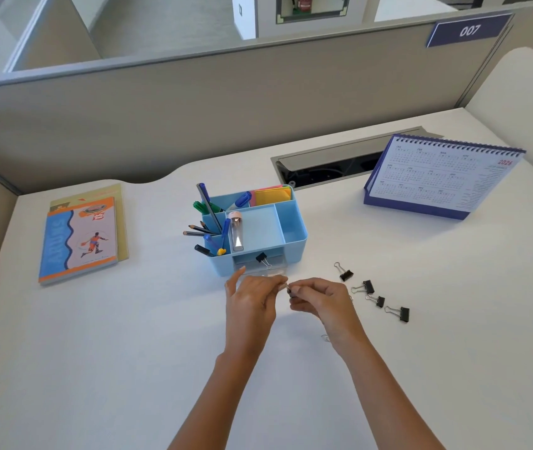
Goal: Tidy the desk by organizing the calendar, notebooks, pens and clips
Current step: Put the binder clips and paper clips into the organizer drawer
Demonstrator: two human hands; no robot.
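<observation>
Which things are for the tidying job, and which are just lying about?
For the job: calendar, notebooks, pens, loose binder clips, held clip, blue organizer.
Just lying about: 007 sign, cable slot, sticky notes, clear tube.

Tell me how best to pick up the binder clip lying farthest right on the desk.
Pinch the binder clip by its black body, coming straight down from above. It lies flat on the desk with its wire handles pointing left; the body is the bulkiest part, and the thin loops sit low.
</observation>
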